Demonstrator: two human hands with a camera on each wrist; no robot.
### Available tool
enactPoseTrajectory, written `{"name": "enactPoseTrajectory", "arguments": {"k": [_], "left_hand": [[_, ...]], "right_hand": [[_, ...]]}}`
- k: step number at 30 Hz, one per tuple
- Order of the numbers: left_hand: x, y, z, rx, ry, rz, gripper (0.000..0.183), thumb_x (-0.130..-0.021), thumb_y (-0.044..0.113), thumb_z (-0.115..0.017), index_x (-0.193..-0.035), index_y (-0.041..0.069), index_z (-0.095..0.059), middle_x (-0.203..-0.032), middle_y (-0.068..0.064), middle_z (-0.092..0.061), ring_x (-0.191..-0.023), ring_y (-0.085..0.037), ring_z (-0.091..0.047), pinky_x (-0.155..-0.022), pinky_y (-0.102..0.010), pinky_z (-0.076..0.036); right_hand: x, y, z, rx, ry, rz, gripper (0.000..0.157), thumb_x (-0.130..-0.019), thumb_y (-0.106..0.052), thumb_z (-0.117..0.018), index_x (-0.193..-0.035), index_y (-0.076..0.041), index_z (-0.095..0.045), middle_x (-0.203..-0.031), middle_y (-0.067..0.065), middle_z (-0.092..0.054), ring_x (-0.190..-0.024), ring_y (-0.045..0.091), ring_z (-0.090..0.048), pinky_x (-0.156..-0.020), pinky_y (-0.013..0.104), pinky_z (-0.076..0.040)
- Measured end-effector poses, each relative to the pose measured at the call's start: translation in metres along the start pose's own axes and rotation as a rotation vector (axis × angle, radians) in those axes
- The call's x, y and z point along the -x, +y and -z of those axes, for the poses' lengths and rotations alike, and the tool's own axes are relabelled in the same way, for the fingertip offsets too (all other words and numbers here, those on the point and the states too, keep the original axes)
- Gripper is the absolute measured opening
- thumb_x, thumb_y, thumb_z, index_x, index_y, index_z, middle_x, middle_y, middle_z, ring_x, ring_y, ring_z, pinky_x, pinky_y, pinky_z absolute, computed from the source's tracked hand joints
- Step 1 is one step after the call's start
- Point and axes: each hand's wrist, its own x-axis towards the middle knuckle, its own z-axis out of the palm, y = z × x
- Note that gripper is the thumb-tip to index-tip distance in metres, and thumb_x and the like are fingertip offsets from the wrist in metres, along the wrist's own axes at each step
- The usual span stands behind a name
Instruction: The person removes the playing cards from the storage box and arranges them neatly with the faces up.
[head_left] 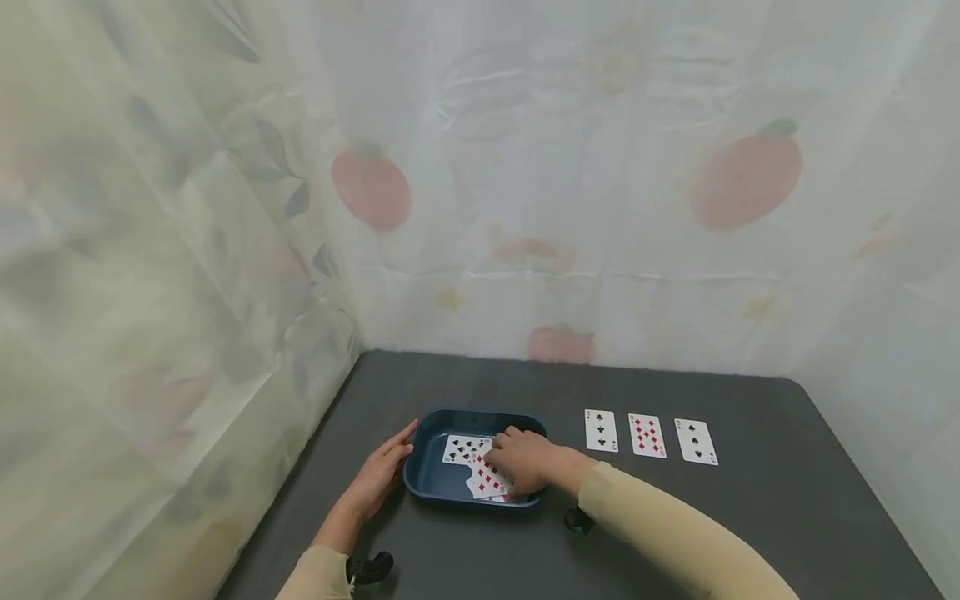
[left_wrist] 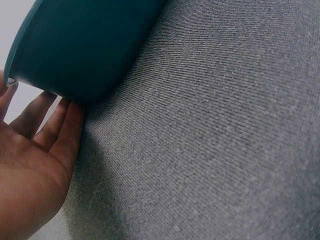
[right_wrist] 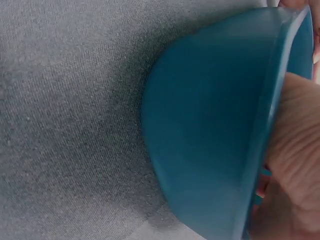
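Loose cards (head_left: 483,479) lie inside the tray (head_left: 435,481), partly under the nearer right hand (head_left: 522,461), whose grip I cannot tell. The left hand (head_left: 378,479), fingers straight, touches the tray's left end. Its long axis runs sideways, toward 3 cards (head_left: 647,435) right of the tray.

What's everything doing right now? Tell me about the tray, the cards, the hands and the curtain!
Blue tray: upright, with cards inside
Cards in tray: overlapping, visible faces up
Three cards outside tray: face up, in a row, apart
Left hand: touching the tray's outside
Right hand: inside the tray; its grip is hidden
Curtain: hanging, creased
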Motion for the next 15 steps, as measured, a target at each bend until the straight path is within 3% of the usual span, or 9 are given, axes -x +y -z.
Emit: {"name": "enactPoseTrajectory", "arguments": {"k": [4, 8, 15], "left_hand": [[0.0, 0.0, 0.001, 0.0, 0.001, -0.001, 0.05, -0.109, 0.026, -0.046, -0.159, 0.032, -0.04, -0.167, -0.012, -0.025, -0.149, -0.039, -0.03, -0.115, -0.063, -0.026], [-0.001, -0.001, 0.001, -0.019, -0.009, -0.01, 0.051, -0.109, 0.028, -0.045, -0.16, 0.031, -0.038, -0.168, -0.014, -0.023, -0.149, -0.041, -0.028, -0.115, -0.064, -0.026], [-0.002, -0.003, 0.001, -0.005, -0.008, -0.007, 0.05, -0.109, 0.027, -0.045, -0.159, 0.03, -0.039, -0.167, -0.015, -0.024, -0.149, -0.04, -0.028, -0.115, -0.065, -0.024]], "right_hand": [[-0.005, -0.003, -0.004, 0.011, 0.047, -0.02, 0.077, -0.084, -0.061, -0.076, -0.146, -0.019, -0.057, -0.136, 0.0, -0.056, -0.116, 0.019, -0.05, -0.092, 0.034, -0.049], [-0.007, -0.008, -0.007, 0.014, 0.042, -0.059, 0.087, -0.083, -0.064, -0.075, -0.151, -0.015, -0.052, -0.138, 0.003, -0.054, -0.117, 0.019, -0.049, -0.092, 0.035, -0.049], [-0.009, -0.013, -0.005, -0.067, 0.023, -0.124, 0.086, -0.08, -0.058, -0.081, -0.149, -0.015, -0.053, -0.134, 0.002, -0.052, -0.112, 0.018, -0.047, -0.094, 0.033, -0.048]]}}
